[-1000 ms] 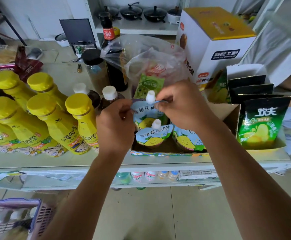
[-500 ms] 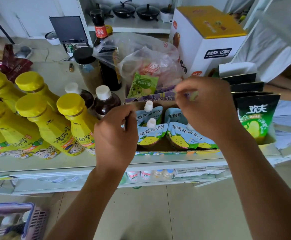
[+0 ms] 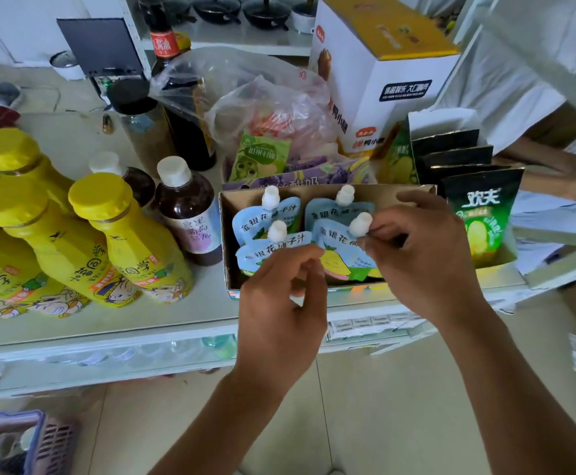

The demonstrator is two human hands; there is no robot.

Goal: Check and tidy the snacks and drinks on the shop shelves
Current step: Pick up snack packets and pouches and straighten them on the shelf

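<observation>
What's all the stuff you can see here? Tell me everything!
cardboard box: 1, brown, shelf middle
juice pouches: 4, light blue, white caps, in the cardboard box
yellow bottles: at least 4, yellow, shelf left
dark bottles: 2, white caps, beside the box
green snack bags: about 4, black-green, right of box
carton: 1, white and yellow, behind
plastic bag: 1, clear, behind box
sauce bottle: 1, dark, red label, back
jar: 1, black lid, back
basket: 1, purple, bottom left
left hand: 1, fingers curled by front-left pouch
right hand: 1, pinches front-right pouch
</observation>
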